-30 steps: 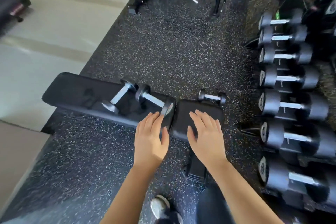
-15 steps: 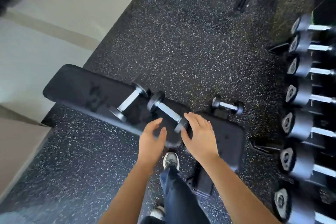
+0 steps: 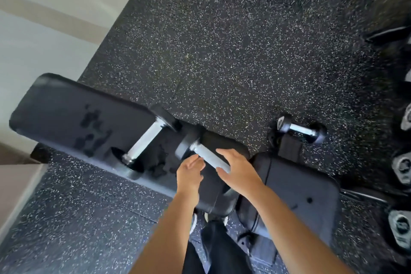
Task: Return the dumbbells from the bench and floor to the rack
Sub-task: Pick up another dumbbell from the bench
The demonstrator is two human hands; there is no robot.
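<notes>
Neither closed: left grip (image 3: 190,173) and right grip (image 3: 239,173) are released, fingers loose, either side of the steel handle of the near dumbbell (image 3: 205,155) on the black padded counter (image 3: 66,113). Contact unclear through blur. Alongside lies a second dumbbell (image 3: 142,143). A small dumbbell (image 3: 300,129) sits on the speckled floor (image 3: 222,40). Blurred racked dumbbells (image 3: 400,168) at the right edge.

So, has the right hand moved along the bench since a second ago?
Yes. The right hand has left the seat pad and gone left to the long pad, now straddling the nearer dumbbell.
</notes>
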